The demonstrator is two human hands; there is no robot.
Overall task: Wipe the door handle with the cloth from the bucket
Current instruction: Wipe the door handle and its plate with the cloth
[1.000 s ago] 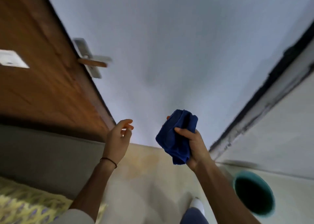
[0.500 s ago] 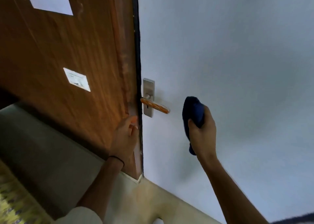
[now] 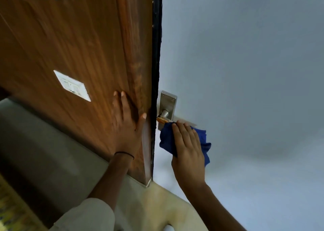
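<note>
The door handle [image 3: 162, 120] is an orange-brown lever on a silver metal plate [image 3: 168, 103], fixed to the pale blue door face. My right hand [image 3: 188, 146] grips a bunched dark blue cloth [image 3: 167, 140] and presses it over the lever, so most of the lever is hidden. My left hand [image 3: 128, 125] lies flat with its fingers spread on the brown wooden door [image 3: 78, 43], its thumb at the door's black edge. The bucket is out of view.
A white label [image 3: 72, 85] is stuck on the wooden face. Below it runs a grey strip [image 3: 43, 143], then cream floor [image 3: 157, 206]. A patterned yellow fabric [image 3: 12, 211] shows at the lower left corner.
My right hand has carried the cloth left from beside the lever onto it. My left hand has slid up from the door's edge and flattened on the wood. The view has closed in.
</note>
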